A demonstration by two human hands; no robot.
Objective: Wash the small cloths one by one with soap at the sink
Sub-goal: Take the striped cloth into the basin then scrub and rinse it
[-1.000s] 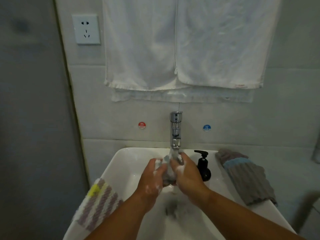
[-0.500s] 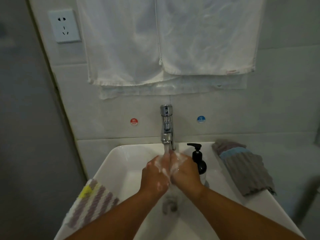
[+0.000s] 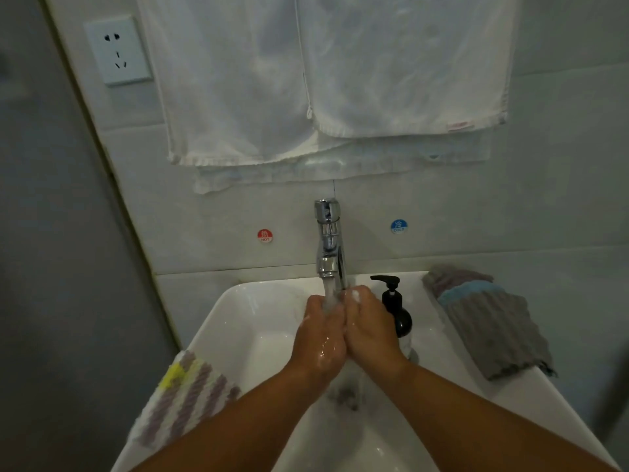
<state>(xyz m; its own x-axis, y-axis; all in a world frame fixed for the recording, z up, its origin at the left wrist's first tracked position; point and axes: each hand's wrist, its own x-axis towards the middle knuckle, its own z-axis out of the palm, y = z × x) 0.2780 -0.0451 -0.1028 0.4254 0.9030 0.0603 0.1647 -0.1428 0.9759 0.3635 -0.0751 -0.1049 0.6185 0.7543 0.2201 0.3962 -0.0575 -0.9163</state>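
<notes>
Fingers of the left hand (image 3: 321, 335) and right hand (image 3: 369, 330) curl against each other under the faucet's (image 3: 328, 240) stream, knuckles sudsy; whether they clasp a cloth, I cannot tell. A nubbly striped cloth (image 3: 185, 400) drapes the sink's (image 3: 238, 318) left rim, stripes slanting toward the basin. A ribbed grey cloth (image 3: 490, 321) lies lengthwise along the right rim.

The only camera rides on my head, facing forward and tilted down into the sink (image 3: 238, 321). It is near enough that my left hand (image 3: 321, 338) and right hand (image 3: 369, 330) sit mid-frame. Its wide lens reaches up the wall (image 3: 561, 199) to the towels (image 3: 238, 80).
</notes>
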